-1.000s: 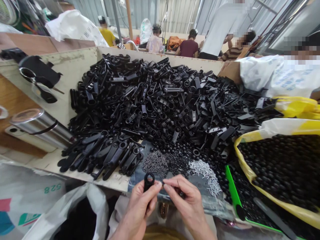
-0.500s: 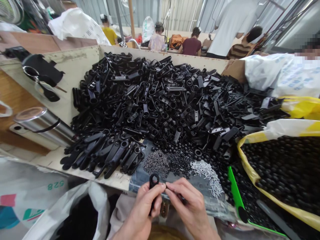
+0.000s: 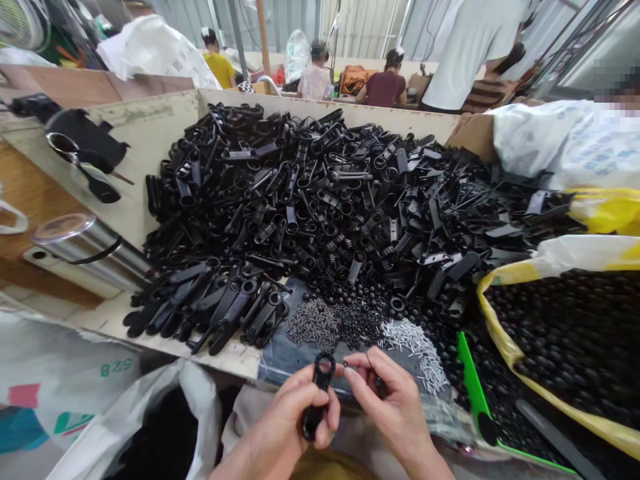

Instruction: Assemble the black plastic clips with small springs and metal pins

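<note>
My left hand (image 3: 297, 408) is wrapped round a black plastic lever-like part (image 3: 323, 381), its ring end turned up and facing me. Just to the right, my right hand (image 3: 395, 403) pinches a tiny dark piece (image 3: 345, 364) between thumb and forefinger, close to the ring but apart from it. Another dark round bit (image 3: 379, 384) shows under the curled fingers of that hand. Beyond my hands, on a dark mat, lie heaps of small brown-grey springs or screws (image 3: 314, 323), small black bits (image 3: 354, 325) and silver pins (image 3: 413, 347).
A large pile of black plastic parts (image 3: 300, 187) fills the bin. Assembled-looking black levers (image 3: 225, 313) lie at left by a steel flask (image 3: 95, 250). A yellow-rimmed sack (image 3: 500, 333) of black balls and a green strip (image 3: 473, 383) stand at right; an open white sack (image 3: 200, 393) sits lower left.
My left hand has turned the black part so that its ring faces me and more of its body shows. My right fingertips have drawn slightly away, and the tiny piece now shows.
</note>
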`<state>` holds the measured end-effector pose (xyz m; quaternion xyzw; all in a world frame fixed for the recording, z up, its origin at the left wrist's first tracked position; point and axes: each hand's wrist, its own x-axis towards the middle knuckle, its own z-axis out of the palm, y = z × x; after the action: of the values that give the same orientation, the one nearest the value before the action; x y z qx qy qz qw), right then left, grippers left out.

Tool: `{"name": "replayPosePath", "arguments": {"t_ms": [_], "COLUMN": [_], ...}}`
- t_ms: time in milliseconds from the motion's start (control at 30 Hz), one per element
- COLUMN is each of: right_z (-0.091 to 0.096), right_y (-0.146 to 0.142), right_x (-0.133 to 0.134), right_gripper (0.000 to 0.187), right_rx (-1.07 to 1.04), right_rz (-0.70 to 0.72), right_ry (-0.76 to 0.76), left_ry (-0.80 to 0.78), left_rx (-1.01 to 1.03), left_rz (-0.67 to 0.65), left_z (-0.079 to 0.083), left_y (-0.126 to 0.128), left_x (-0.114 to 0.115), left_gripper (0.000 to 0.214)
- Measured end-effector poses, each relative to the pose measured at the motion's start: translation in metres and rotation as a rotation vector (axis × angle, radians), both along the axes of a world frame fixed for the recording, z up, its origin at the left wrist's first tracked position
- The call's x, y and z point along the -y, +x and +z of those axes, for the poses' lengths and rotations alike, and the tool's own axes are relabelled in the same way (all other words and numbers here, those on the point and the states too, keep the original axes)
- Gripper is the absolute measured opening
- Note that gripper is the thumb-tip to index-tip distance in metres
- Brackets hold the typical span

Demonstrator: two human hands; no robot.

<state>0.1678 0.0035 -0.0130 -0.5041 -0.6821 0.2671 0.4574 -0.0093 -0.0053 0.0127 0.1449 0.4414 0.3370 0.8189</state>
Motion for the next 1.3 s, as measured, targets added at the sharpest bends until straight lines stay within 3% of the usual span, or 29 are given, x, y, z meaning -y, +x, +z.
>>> {"name": "replayPosePath", "arguments": {"t_ms": [100, 300, 600, 833, 1000, 1133, 1300], "right_z": [0.005, 0.000, 0.002, -0.006, -0.010, -0.004, 0.017], "right_y": [-0.002, -0.007, -0.010, -0.016, -0.015, -0.011, 0.002], "right_x": [-0.002, -0.006, -0.004, 0.008, 0.014, 0.012, 0.009], "right_gripper": [0.010, 0.014, 0.025, 0.025, 0.027, 0.029, 0.028], "right_rx": [0.069, 0.291, 0.344, 0.406, 0.486, 0.565, 0.489], "right_rz": [0.080, 0.216, 0.206, 0.134, 0.188, 0.238, 0.300], "right_ry": [0.070, 0.249, 0.214, 0.284, 0.310, 0.275, 0.015], "left_ry": [0.047, 0.115, 0.147, 0.337, 0.513, 0.626, 0.597], "left_rx": [-0.027, -0.119, -0.360, -0.501, -0.570, -0.692, -0.731], "left_rz": [-0.044, 0.008, 0.076, -0.141, -0.198, -0.261, -0.297], "left_z": [-0.002, -0.012, -0.036, -0.034, -0.045, -0.051, -0.046], "left_y": [-0.003, -0.006, -0.011, -0.009, -0.012, -0.014, -0.018], "left_x": [0.004, 0.011, 0.017, 0.012, 0.012, 0.010, 0.008], "left_gripper": [0.042, 0.048, 0.061, 0.040, 0.030, 0.028, 0.034]}}
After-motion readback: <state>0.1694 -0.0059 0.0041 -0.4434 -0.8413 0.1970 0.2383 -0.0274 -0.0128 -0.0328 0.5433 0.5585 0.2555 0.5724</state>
